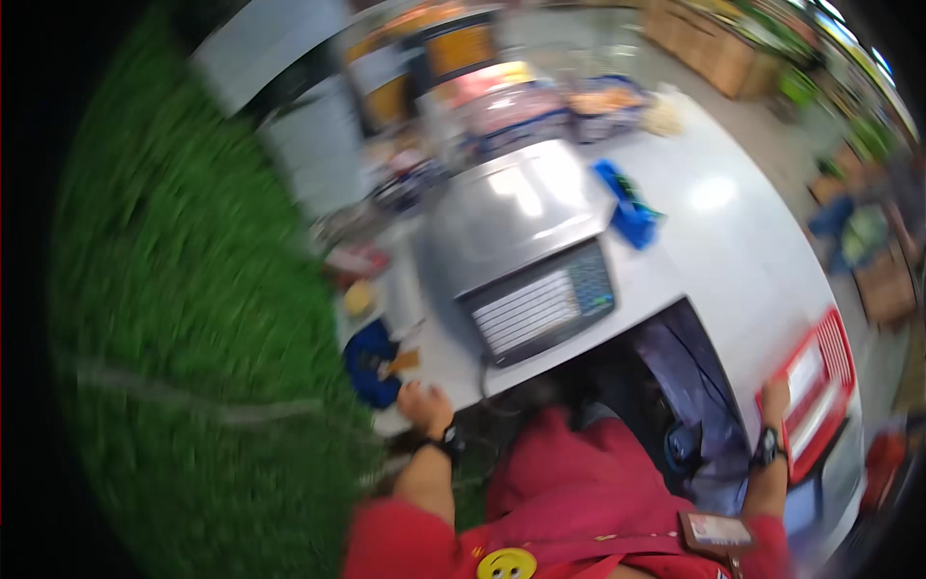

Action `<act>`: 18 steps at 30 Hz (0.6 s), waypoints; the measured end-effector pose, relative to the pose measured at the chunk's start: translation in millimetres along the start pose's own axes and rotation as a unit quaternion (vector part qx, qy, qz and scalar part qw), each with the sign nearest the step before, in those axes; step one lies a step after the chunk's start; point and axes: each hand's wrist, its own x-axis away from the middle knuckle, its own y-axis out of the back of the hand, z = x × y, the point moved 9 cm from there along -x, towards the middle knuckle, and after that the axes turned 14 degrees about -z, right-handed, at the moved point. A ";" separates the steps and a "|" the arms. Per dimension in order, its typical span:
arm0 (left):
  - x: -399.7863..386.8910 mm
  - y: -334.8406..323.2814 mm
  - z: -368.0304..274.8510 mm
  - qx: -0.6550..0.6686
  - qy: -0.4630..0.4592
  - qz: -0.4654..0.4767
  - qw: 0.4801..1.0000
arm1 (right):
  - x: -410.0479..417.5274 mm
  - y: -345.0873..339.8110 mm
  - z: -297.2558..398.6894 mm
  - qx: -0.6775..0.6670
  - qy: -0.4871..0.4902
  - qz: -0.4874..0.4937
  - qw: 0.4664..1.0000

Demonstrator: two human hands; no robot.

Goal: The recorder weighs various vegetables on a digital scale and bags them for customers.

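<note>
My left hand (425,407) is at the near left edge of a white counter (712,246), close to a dark blue cloth item (372,362) and a small tan piece (406,360). Its fingers look apart, and I see nothing in them. On the right, my right hand (775,399) grips the near side rim of a red plastic basket (828,427), which has slats at one end and pale contents; blur hides the exact finger placement. Between my hands stands a weighing scale with a shiny metal plate (524,199) and a keypad (535,311).
A crumpled blue bag (628,206) lies right of the scale. Blurred packages (517,108) stand behind it. Green artificial turf (188,289) borders the counter on the left. Dark purple fabric (687,369) hangs in the counter's cut-out. Produce stands and a person (904,188) are at far right.
</note>
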 end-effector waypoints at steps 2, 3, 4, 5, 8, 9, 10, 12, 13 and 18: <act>11.7 -3.0 11.2 0.031 -0.046 -0.024 0.998 | 2.8 -2.5 31.5 0.107 0.127 0.021 0.986; 14.3 -6.6 30.2 0.014 0.002 0.000 1.000 | 1.1 3.7 46.2 0.112 0.068 0.055 0.990; 19.1 -4.3 45.6 -0.014 -0.073 -0.073 0.995 | -0.9 1.5 55.2 0.074 0.026 0.071 0.994; 10.6 8.4 14.8 -0.017 -0.100 -0.080 0.992 | 0.9 9.9 36.2 0.025 -0.077 0.044 0.996; 5.4 38.1 -18.1 -0.099 -0.073 -0.081 0.989 | 4.2 23.6 28.6 0.009 -0.176 0.074 0.982; 2.1 59.3 -41.2 -0.151 -0.155 -0.201 0.955 | 3.3 24.9 26.5 0.004 -0.173 0.087 0.981; 3.8 42.7 -27.5 -0.118 -0.129 -0.171 0.970 | 5.3 26.6 17.1 0.007 -0.188 0.083 0.979; 5.2 27.2 -13.7 -0.089 -0.108 -0.140 0.980 | 3.6 32.5 21.3 0.012 -0.159 0.045 0.986; 6.3 30.5 -16.1 -0.094 -0.116 -0.150 0.977 | 4.9 35.7 22.6 0.013 -0.164 0.047 0.985; 7.6 6.4 8.5 -0.132 -0.106 -0.126 0.977 | -8.1 51.2 41.7 -0.059 -0.173 -0.042 0.982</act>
